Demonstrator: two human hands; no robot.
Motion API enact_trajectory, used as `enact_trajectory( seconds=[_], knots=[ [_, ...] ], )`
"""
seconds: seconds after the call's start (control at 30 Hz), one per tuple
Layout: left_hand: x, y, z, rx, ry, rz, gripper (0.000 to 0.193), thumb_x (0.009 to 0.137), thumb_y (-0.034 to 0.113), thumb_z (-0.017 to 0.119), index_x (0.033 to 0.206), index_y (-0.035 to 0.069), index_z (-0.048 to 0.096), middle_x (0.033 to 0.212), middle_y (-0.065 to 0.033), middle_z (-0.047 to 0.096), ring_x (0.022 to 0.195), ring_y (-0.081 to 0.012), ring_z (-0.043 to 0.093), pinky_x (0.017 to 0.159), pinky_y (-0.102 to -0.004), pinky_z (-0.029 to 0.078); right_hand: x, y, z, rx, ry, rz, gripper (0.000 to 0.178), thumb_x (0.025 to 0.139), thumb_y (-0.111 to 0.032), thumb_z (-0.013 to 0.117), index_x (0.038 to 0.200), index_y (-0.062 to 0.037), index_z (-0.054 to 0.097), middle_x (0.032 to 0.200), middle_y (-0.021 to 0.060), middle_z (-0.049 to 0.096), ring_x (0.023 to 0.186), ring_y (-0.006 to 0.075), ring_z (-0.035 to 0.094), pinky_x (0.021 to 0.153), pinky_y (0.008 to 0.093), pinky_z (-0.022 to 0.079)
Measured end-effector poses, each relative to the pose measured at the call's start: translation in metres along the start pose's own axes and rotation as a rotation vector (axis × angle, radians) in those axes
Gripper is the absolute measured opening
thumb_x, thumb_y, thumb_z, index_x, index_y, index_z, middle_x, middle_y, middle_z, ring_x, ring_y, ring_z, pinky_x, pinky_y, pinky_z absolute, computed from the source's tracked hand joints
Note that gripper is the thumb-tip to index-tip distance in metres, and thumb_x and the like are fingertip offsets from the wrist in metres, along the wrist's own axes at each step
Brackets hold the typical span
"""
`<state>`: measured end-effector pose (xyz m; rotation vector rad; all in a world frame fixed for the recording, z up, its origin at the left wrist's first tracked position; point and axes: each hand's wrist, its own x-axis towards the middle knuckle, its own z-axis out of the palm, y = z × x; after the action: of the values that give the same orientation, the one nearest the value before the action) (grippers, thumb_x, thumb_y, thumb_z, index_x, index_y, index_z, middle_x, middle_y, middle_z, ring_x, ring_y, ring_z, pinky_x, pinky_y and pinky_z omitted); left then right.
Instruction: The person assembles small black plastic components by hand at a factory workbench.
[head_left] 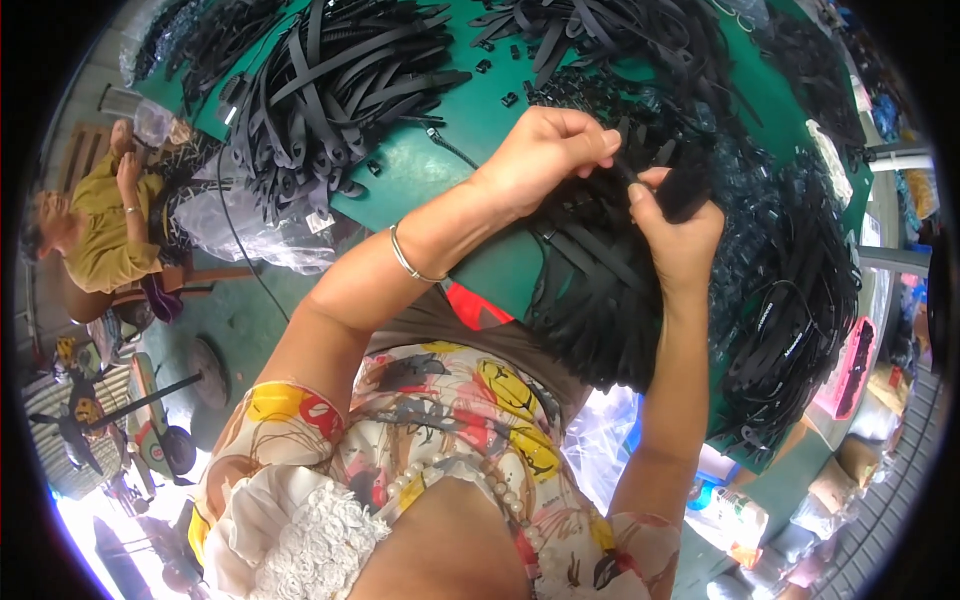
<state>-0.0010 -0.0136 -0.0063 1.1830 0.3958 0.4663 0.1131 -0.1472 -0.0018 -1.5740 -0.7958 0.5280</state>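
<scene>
Over the green table [420,165], my left hand [550,155] is closed in a pinch, thumb against forefinger, on the end of a narrow black strap [624,168]. The strap runs across a short gap to my right hand [680,235]. That hand is closed too, its thumb pressing on the strap. A dark, blurred black piece [686,193] lies in the right palm; I cannot make out whether it belongs to the same strap. Below both hands spreads a heap of flat black straps [600,290]. Beside the right hand is a pile of small shiny black plastic pieces [745,215].
A large bundle of black straps [340,75] lies at the far left of the table. More black straps [790,350] are heaped at the right edge, near a pink tray [853,370]. Several small black buckles [510,99] lie loose. Another person [110,220] sits at the left.
</scene>
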Motion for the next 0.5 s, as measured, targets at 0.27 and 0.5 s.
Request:
enact_trajectory(
  seconds=[0.27, 0.5],
  knots=[
    [0.002, -0.009, 0.006, 0.090, 0.001, 0.082, 0.023, 0.086, 0.024, 0.061, 0.073, 0.005, 0.061, 0.067, 0.0021, 0.054, 0.060, -0.0042, 0.042, 0.054, -0.0192, 0.033, 0.000, 0.000, 0.002, 0.125, -0.090, -0.012, 0.013, 0.077, -0.005, 0.068, 0.087, 0.0004, 0.064, 0.077, -0.0011, 0.061, 0.070, 0.0055, 0.054, 0.065, 0.0199, 0.043],
    [0.002, 0.000, -0.002, 0.341, 0.053, 0.032, 0.024, 0.086, 0.025, 0.061, 0.076, 0.003, 0.061, 0.064, 0.0021, 0.052, 0.060, -0.0042, 0.043, 0.054, -0.0193, 0.034, -0.004, 0.001, -0.002, 0.239, 0.022, -0.093, 0.015, 0.082, -0.005, 0.063, 0.095, 0.0033, 0.063, 0.086, 0.0030, 0.063, 0.078, 0.0090, 0.056, 0.074, 0.0229, 0.044]
  ],
)
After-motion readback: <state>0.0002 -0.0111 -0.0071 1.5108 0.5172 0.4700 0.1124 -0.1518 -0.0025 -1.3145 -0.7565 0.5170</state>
